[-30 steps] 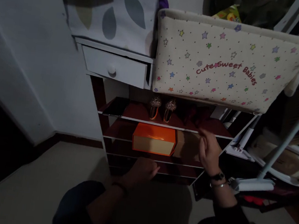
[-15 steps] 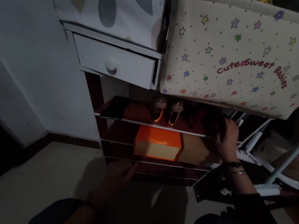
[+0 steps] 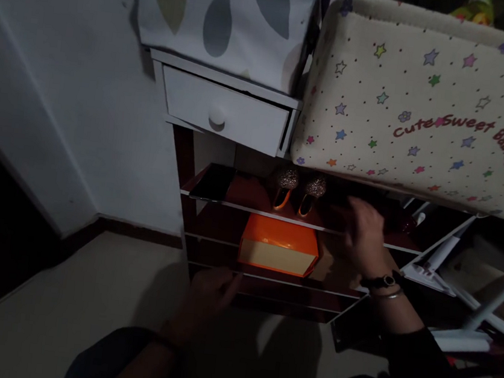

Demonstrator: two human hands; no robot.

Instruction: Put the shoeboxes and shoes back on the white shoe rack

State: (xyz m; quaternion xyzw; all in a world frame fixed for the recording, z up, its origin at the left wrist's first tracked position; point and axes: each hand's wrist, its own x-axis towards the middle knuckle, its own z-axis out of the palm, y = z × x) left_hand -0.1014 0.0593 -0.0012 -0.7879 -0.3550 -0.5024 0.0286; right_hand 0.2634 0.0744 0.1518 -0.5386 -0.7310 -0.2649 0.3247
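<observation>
My right hand (image 3: 365,232) reaches to the front edge of the top shelf, at its right part. Its fingers are apart and point left, and I see nothing held in them. Just right of it on this shelf lies a shiny dark red thing (image 3: 407,223), mostly in shadow. To the left of the hand stand two shoes with glittery toes, the right shoe (image 3: 313,190) and the left shoe (image 3: 286,184). My left hand (image 3: 208,293) hangs dim in front of the lower shelves, fingers loosely bent with one stretched out, seemingly holding nothing.
An orange box (image 3: 278,253) sits on the second shelf beside a brown cardboard box (image 3: 332,262). A flat black object (image 3: 211,181) lies at the top shelf's left end. Above are a slightly open white drawer (image 3: 224,110) and an overhanging star-patterned fabric bin (image 3: 425,105).
My right hand has moved left along the top shelf, and its fingers have come out of the shadow. The view has shifted left a little. My left hand stays about where it was.
</observation>
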